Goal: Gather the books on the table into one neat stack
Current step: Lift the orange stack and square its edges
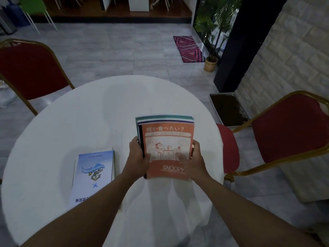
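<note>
Between both hands [138, 157] [195, 161], book stack [166, 138], long axis pointing away

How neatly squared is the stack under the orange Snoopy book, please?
Not yet squared: beneath the orange Snoopy book, teal and dark edges stick out at the far and left sides.

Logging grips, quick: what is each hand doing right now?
Left hand: closed on the stack, left edge.
Right hand: closed on the stack, right edge.
</note>
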`<state>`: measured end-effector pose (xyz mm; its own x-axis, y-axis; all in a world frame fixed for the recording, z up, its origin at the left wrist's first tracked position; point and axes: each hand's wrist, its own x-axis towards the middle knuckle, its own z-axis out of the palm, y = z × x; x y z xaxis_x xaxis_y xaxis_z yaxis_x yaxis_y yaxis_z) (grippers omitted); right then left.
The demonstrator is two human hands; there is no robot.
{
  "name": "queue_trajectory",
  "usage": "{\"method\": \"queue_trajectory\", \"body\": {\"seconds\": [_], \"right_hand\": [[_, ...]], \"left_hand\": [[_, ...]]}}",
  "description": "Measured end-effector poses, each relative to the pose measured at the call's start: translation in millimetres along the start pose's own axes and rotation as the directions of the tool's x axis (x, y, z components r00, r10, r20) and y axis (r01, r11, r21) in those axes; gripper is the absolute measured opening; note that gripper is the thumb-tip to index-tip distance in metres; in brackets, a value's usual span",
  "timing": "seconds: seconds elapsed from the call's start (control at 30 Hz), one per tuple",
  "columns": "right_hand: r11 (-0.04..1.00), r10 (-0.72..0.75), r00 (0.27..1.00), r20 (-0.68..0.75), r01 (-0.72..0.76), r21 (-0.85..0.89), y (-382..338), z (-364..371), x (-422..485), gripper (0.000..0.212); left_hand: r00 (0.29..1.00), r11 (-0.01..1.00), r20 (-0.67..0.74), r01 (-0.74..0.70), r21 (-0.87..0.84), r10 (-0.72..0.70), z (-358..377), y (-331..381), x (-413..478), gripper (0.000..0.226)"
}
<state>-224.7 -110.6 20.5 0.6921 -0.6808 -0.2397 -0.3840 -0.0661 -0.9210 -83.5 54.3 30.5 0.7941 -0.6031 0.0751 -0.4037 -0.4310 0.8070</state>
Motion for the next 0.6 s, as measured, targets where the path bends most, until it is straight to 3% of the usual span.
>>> {"method": "queue_trajectory", "body": {"seconds": [0.1, 0.27, 0.6], "right_hand": [[0.996, 0.090, 0.996, 0.001, -0.089, -0.024, -2.8, 3.2, 3.9, 0.046], [0.959, 0.197, 0.980, -0.007, -0.194, -0.205, 16.4, 10.9, 1.3, 0.040], [0.861, 0.331, 0.943, -0.045, -0.321, -0.395, 53.0, 24.7, -10.1, 0.050]], "left_hand": [[0.975, 0.976, 0.029, 0.219, -0.015, -0.218, 4.3, -0.3, 0.4, 0.042], [0.904, 0.917, 0.160, 0.384, 0.105, -0.397, 19.8, -12.7, -9.7, 0.041], [0.827, 0.837, 0.210, 0.447, 0.316, -0.521, 46.9, -49.4, -37.3, 0.037]]}}
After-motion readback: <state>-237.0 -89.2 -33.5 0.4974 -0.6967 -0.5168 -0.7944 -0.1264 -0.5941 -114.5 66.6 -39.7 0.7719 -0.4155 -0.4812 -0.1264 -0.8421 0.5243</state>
